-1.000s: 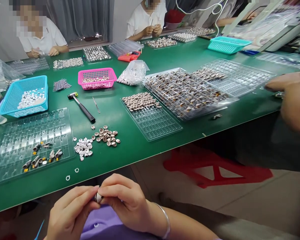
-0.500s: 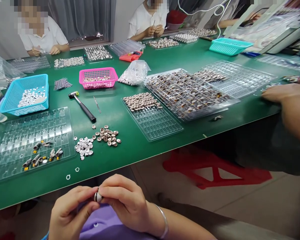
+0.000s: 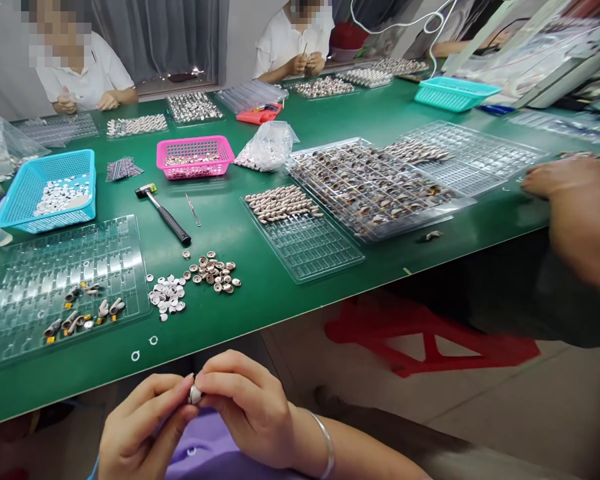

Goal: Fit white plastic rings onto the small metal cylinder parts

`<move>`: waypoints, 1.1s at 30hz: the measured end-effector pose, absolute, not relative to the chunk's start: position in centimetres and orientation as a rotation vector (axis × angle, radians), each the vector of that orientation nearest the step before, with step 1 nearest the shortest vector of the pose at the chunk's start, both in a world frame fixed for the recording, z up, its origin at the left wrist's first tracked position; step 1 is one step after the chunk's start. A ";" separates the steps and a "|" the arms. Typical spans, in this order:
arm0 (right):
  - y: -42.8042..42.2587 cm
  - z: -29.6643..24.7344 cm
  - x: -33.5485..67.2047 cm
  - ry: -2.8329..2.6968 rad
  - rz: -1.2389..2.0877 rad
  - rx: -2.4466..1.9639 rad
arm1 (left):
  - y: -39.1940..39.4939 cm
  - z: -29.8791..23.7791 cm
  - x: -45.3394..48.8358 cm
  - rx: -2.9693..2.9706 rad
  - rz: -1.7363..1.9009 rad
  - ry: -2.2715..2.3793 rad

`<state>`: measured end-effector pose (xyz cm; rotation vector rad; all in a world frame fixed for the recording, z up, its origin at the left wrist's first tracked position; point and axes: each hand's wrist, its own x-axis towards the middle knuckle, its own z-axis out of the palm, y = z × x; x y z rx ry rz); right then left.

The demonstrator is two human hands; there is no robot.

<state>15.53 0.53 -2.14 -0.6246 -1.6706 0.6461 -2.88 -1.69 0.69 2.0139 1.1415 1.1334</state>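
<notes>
Over my lap, the thumb and fingertips of my left hand (image 3: 140, 423) pinch a small earbud part (image 3: 195, 395), rounded and white with a dark rim. My right hand (image 3: 255, 407) grips the same part from the other side, so the fingers of both hands hide much of it. On the table beyond lie a pile of white discs (image 3: 167, 293) and a pile of beige cup-shaped caps (image 3: 215, 272). Several earbud pieces (image 3: 75, 323) with yellow tabs rest on a clear tray (image 3: 125, 250) at the left. Two small white rings (image 3: 135, 356) sit near the table edge.
A hammer (image 3: 167, 217) and tweezers (image 3: 193, 209) lie mid-table. Behind them stand a blue basket (image 3: 5, 207), a pink basket (image 3: 195, 145) and a plastic bag (image 3: 273, 143). Filled trays (image 3: 370, 180) are stacked to the right. A co-worker's arm (image 3: 580, 207) reaches in at right; others sit opposite.
Both hands stay together on the earbud part, which has turned slightly and shows more of its white side. The co-worker's hand at the right has shifted a little.
</notes>
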 end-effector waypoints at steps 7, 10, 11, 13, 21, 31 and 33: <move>0.6 -1.9 15.7 -1.747 0.591 -0.664 | -2.1 0.6 -2.9 2.190 1.099 1.195; 0.7 -1.7 15.7 -1.727 0.642 -0.667 | -2.1 0.5 -2.9 2.267 1.131 1.191; 0.7 -1.7 15.6 -1.716 0.665 -0.668 | -2.1 0.6 -2.9 2.291 1.139 1.193; 0.8 -1.6 15.5 -1.685 0.718 -0.669 | -2.0 0.8 -2.8 2.331 1.144 1.205; 1.2 -1.4 14.9 -1.526 1.009 -0.678 | -1.6 1.5 -2.2 2.407 1.260 1.218; 1.0 -1.0 15.1 -1.695 0.730 -0.660 | -1.9 1.0 -2.8 2.232 1.179 1.203; 0.9 -0.9 15.2 -1.713 0.710 -0.662 | -1.8 1.0 -2.8 2.218 1.181 1.192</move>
